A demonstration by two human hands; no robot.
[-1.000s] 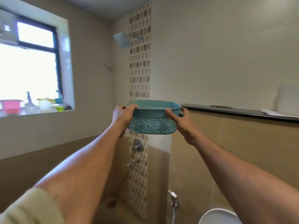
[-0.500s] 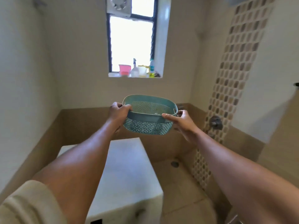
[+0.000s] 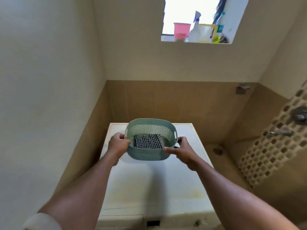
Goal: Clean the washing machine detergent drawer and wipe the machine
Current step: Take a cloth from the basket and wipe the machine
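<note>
A teal perforated plastic basket [image 3: 149,154] hangs just above the white washing machine [image 3: 154,188], over its back half. Inside the basket lies a dark checked cloth [image 3: 148,141]. My left hand [image 3: 118,144] grips the basket's left side and my right hand [image 3: 181,149] grips its right side near a handle slot. The machine's front panel with the detergent drawer area [image 3: 121,220] shows at the bottom edge, partly cut off.
The machine stands in a corner with a cream wall at the left and brown tiles behind. A window sill [image 3: 196,41] above holds a pink cup, a spray bottle and other bottles. Taps [image 3: 280,132] jut from the mosaic strip at right; a floor drain [image 3: 218,151] lies beside the machine.
My view has swung from the right wall to the machine and tilted down. Both hands have carried the basket along and lowered it to just over the machine's top.
</note>
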